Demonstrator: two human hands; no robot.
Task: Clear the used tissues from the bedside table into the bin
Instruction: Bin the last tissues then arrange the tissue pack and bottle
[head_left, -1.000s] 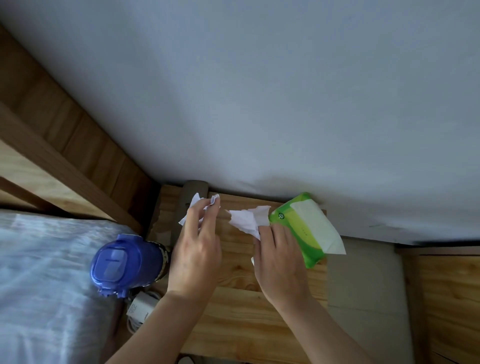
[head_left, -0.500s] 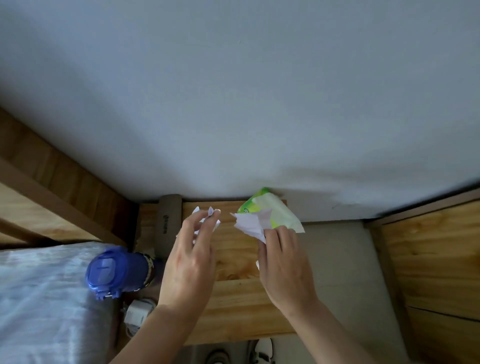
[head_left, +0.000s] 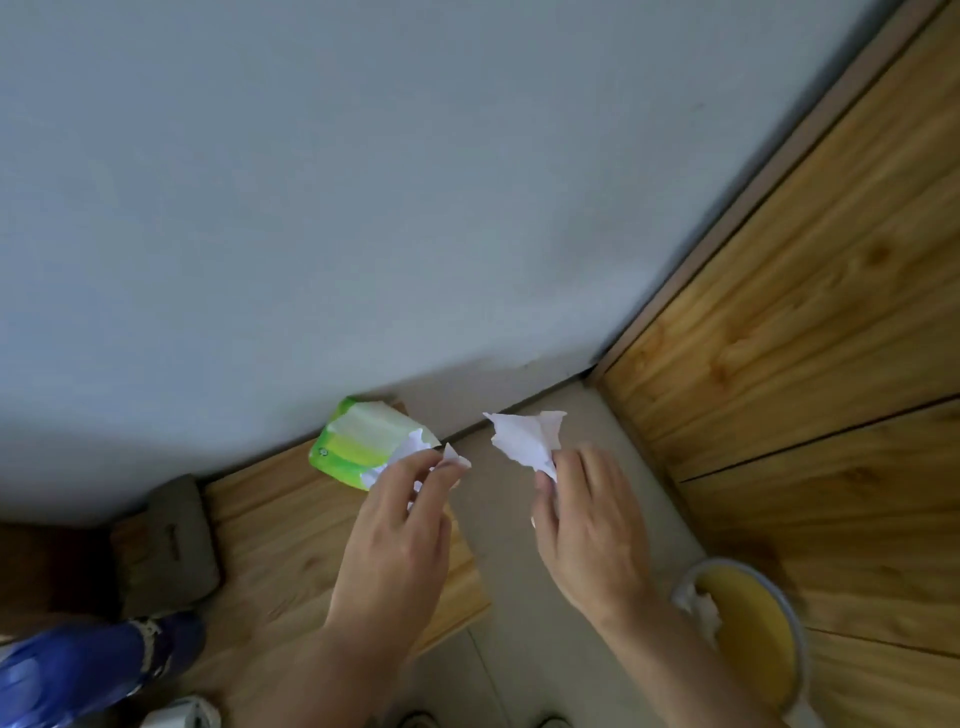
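Note:
My right hand holds a crumpled white tissue in the air over the floor, past the right edge of the wooden bedside table. My left hand pinches a smaller crumpled tissue above the table's right edge. The bin, round with a yellow inside and a white tissue at its rim, stands on the floor at the lower right, below and right of my right hand.
A green tissue pack lies at the table's back edge by the wall. A grey pouch sits at the table's left. A blue bottle is at the lower left. A wooden cabinet rises on the right.
Both hands lifted their tissues off the table and moved right, the right hand now clear of the table over the floor. The view swung right, bringing the bin into sight.

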